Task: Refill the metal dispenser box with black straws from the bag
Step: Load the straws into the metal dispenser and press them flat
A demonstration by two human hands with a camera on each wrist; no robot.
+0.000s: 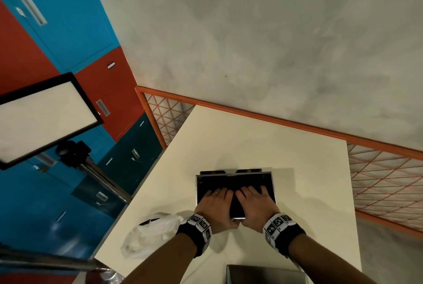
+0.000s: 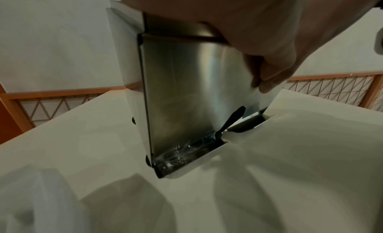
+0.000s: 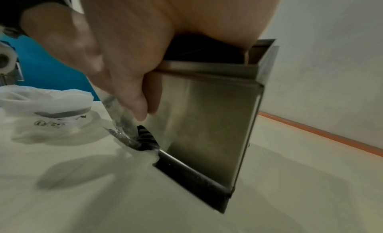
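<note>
The metal dispenser box (image 1: 197,188) stands on the cream table (image 1: 229,142) with its top uncovered and black straws (image 1: 229,183) filling it. My left hand (image 1: 216,201) and right hand (image 1: 254,201) lie side by side on the straws, fingers spread flat and pressing down. Both thumbs hang over the box's front wall (image 2: 182,92), as the left wrist and right wrist (image 3: 207,121) views show. Black straws (image 3: 145,136) show through the notch above the bottom tray. The white plastic bag (image 1: 151,233) lies crumpled left of my left wrist.
A grey metal piece (image 1: 263,274) sits at the table's near edge. An orange rail with wire grid (image 1: 377,183) borders the table at the back and right. A light panel on a tripod (image 1: 43,119) and coloured lockers (image 1: 57,20) stand to the left.
</note>
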